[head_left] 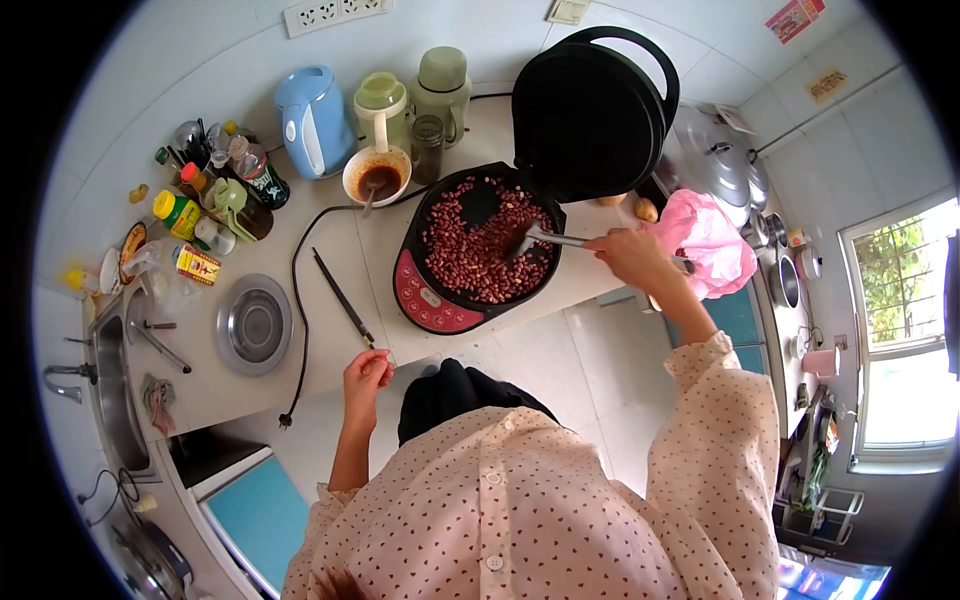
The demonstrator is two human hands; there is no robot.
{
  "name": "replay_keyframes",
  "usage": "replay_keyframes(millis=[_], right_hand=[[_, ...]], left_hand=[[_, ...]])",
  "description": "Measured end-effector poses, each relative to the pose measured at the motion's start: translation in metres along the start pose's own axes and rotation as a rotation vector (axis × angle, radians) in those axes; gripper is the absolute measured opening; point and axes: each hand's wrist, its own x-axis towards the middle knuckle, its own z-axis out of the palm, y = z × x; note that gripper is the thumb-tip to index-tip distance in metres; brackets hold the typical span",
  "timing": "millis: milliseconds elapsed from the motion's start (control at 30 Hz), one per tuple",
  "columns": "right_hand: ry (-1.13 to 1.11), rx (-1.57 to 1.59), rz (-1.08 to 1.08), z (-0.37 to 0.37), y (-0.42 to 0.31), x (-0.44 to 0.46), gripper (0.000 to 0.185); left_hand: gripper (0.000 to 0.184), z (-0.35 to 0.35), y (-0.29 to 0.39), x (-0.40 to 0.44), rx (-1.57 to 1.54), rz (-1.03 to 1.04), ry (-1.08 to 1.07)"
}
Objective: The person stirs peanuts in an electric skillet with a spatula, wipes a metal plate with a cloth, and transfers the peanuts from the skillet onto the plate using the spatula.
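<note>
Head view: the open pan (481,305) sits on the bench (345,240), its lid (590,120) raised at its far right side. Red-skinned peanuts (455,252) are spread inside it, with a bare patch toward its far side. The right hand (632,258) is just off the pan's right side, fingers closed around the handle of a spatula (560,238). The spatula's long axis runs almost straight across, from the hand leftward over the pan's rim, its head down among the peanuts right of the pan's middle. The left hand (368,374) is near-left of the pan, fingers drawn together with nothing visible in them. The chopsticks (342,297) lie left of the pan, slanting from far left to near right, their near end close to those fingertips. The right hand is nearer the peanuts.
</note>
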Motion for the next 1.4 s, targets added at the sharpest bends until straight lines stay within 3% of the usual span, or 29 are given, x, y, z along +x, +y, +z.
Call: replay_keyframes(millis=[267, 433, 533, 767, 867, 1100, 1400], right_hand=[[0.176, 0.105, -0.064, 0.002, -0.054, 0.038, 0.026], [0.193, -0.041, -0.166, 0.022, -0.063, 0.036, 0.035], [0.259, -0.014, -0.145, 0.014, -0.047, 0.018, 0.023], [0.129, 0.074, 0.054, -0.012, -0.023, -0.042, 0.022], [-0.005, -0.046, 0.075, -0.009, -0.022, -0.058, 0.022], [0.142, 0.121, 0.034, 0.027, -0.047, -0.033, 0.028], [0.258, 0.101, -0.06, 0.022, -0.084, 0.008, 0.033]], left_hand=[[0.018, -0.004, 0.004, -0.004, -0.007, 0.019, 0.024], [0.018, -0.006, -0.007, -0.005, -0.038, 0.044, 0.039], [0.017, -0.007, -0.01, -0.003, -0.073, 0.02, 0.039], [0.017, -0.014, -0.012, -0.005, -0.068, 0.008, 0.066], [0.017, -0.015, -0.017, -0.005, -0.029, 0.01, 0.076], [0.017, -0.007, -0.001, -0.001, 0.011, -0.013, 0.023], [0.018, -0.008, 0.003, 0.001, 0.009, -0.002, 0.025]])
